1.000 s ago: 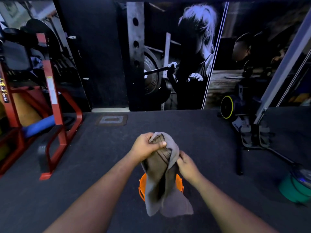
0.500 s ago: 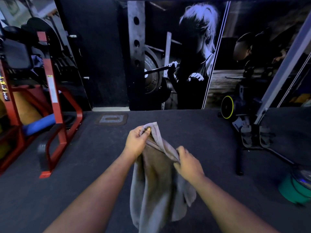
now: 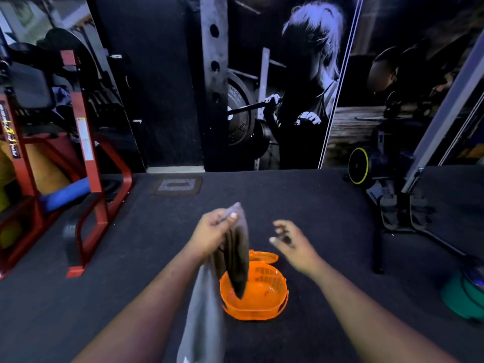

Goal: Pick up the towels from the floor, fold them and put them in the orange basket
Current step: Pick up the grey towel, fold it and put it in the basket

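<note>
A dark rubber gym floor [image 3: 314, 205] runs back to a wall covered by a large black-and-white mural [image 3: 288, 87] of a lifter at a barbell. At the left of the frame stands a red steel rack [image 3: 86, 158] with a blue roller [image 3: 70, 189] lying inside it; at the far right a tripod [image 3: 403, 210] stands by a yellow-rimmed wheel [image 3: 358, 166], and a green tub [image 3: 463, 297] sits at the right edge.

Low in the middle of the frame the orange basket [image 3: 264, 305] rests on the floor, its lid tipped open behind it. The left hand [image 3: 214, 231] is raised just above and left of the basket — its grip pinches the top edge of a grey towel [image 3: 207, 318] between thumb and fingers. The towel hangs down in loose folds; one darker fold dangles in front of the basket's opening, while the longer pale part drops to the bottom edge of the frame, left of the basket. Whether the cloth touches the basket I cannot tell.

The right hand [image 3: 290, 242] hovers to the right of the towel, apart from it — its grip loosely spread, fingers relaxed, holding nothing.
</note>
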The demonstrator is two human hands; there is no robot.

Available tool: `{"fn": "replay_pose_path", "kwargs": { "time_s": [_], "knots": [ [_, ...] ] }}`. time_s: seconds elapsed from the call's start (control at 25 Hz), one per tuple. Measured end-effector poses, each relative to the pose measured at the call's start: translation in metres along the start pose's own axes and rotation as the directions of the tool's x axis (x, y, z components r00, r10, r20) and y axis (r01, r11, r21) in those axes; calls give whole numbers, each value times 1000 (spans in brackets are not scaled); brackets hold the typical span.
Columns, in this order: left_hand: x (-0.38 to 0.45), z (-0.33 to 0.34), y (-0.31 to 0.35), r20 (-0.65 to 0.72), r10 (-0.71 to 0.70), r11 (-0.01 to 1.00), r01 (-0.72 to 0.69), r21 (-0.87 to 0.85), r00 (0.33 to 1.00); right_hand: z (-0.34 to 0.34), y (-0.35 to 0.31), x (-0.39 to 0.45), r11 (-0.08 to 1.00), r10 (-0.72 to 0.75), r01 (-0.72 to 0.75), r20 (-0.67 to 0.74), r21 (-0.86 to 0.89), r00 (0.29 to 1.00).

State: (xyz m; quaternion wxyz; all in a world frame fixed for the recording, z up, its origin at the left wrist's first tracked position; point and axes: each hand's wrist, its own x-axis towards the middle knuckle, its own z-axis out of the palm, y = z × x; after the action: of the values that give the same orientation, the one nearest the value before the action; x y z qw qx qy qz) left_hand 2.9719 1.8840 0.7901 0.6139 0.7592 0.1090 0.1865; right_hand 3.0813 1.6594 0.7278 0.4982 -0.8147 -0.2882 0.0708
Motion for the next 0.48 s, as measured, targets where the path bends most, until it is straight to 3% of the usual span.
{"fn": "replay_pose_path", "kwargs": {
  "time_s": [0.08, 0.16, 0.32, 0.48],
  "knots": [
    [0, 15, 10, 199, 40, 999, -42, 6, 979, 21, -25, 9, 992, -124, 127, 138, -10, 983],
    [-1, 21, 25, 243, 69, 998, -69, -8, 968, 33, -30, 16, 980, -177, 191, 186, -59, 967],
    [8, 5, 38, 58, 125, 985, -117, -126, 990, 35, -4, 11, 998, -46, 53, 145, -44, 988],
    [5, -16, 28, -61, 95, 995, -97, -27, 994, 34, -3, 4, 990, -14, 3, 78, 140, 997]
  ]
}}
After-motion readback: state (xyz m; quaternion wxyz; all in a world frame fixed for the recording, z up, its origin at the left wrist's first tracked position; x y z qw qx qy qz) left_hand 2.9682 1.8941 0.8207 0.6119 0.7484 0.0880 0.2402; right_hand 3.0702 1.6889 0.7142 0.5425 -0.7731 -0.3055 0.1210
